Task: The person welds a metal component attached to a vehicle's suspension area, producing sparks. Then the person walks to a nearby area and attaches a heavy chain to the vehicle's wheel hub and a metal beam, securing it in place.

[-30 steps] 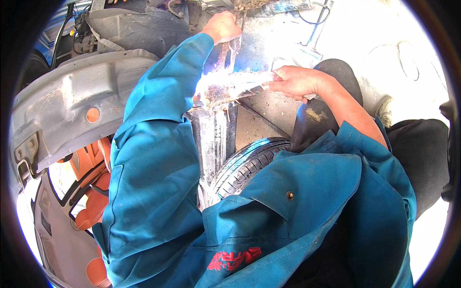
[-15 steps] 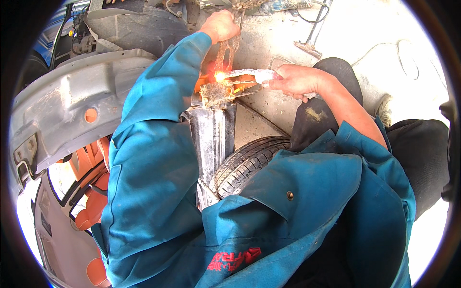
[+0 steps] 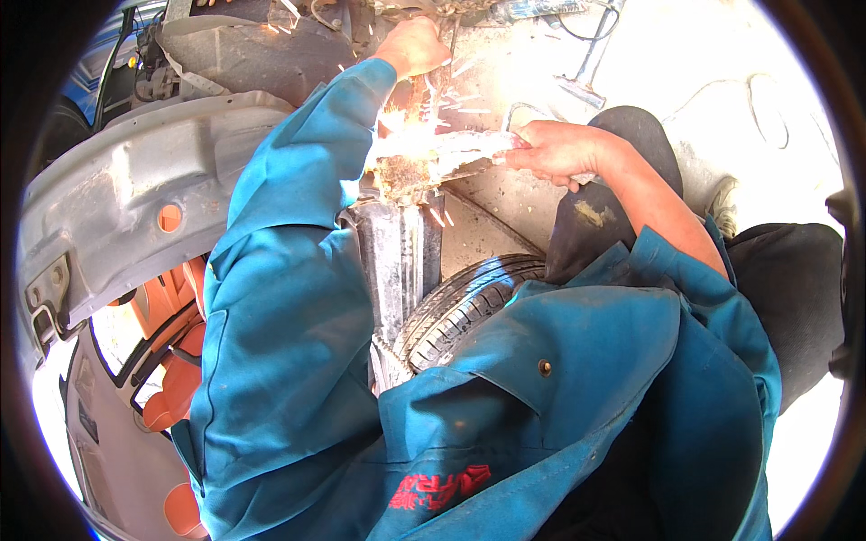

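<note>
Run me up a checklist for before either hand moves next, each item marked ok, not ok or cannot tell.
1. Right hand has the pale tool: ok, fingers closed around its end.
2. Left hand grips the rusty strip: cannot tell; it is at the strip's upper end, fingertips hidden.
3. Gloves worn: not ok, both hands are bare.
4. Left sleeve clear of the sparks: not ok, they fly close beside its cuff.
5. Contact point visible: cannot tell, white glare covers it.
6. Hammer out of the hands' way: ok, on the floor beyond the right hand.
</note>
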Demonstrator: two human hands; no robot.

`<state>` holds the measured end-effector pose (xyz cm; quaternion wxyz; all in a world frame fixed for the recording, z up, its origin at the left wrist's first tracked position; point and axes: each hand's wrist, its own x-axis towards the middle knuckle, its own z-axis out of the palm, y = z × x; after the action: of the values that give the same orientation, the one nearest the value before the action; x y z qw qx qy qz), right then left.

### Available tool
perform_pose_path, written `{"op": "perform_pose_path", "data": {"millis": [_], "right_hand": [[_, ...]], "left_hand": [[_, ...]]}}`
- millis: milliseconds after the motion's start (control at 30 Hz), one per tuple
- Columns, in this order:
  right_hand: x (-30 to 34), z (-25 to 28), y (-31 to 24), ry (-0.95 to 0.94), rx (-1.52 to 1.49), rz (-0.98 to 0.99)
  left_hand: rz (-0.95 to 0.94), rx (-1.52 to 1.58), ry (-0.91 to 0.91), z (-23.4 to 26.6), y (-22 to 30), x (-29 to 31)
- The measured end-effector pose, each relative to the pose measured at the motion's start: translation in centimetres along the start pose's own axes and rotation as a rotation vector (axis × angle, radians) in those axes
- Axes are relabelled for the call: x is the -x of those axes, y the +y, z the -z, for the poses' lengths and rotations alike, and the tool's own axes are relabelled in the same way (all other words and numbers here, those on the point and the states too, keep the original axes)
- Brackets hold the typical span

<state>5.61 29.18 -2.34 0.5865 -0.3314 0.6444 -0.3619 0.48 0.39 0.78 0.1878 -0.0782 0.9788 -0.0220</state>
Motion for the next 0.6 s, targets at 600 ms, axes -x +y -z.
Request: {"op": "perform_pose_path", "data": {"millis": [600], "right_hand": [[0.17, -0.06, -0.22, 0.049, 0.055, 0.020]], "left_hand": [[0.028, 0.005, 0.014, 0.26, 0.48, 0.51]]}}
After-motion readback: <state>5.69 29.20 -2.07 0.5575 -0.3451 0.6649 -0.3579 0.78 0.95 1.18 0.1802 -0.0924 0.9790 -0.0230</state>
